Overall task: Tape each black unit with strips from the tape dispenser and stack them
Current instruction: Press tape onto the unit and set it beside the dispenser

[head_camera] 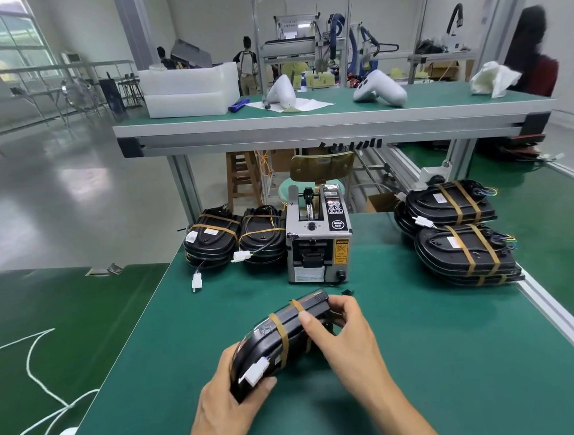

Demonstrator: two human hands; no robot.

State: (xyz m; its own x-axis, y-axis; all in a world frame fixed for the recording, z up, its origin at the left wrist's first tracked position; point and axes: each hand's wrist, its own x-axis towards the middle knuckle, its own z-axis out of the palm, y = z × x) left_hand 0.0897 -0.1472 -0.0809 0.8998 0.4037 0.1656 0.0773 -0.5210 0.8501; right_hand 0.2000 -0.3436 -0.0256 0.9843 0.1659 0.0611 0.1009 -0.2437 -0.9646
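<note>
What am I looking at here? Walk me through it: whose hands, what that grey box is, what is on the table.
This single picture comes from a camera worn on a person's head, looking down at their own hands over a green table. The left hand and right hand both grip one black unit, held tilted, already wrapped with two tan tape strips; a white connector hangs from it. The grey box behind is the tape dispenser, which feeds out strips. Left of it stand two stacks of taped units; on the right lie two more stacks. Beyond is another bench with white parts.
</note>
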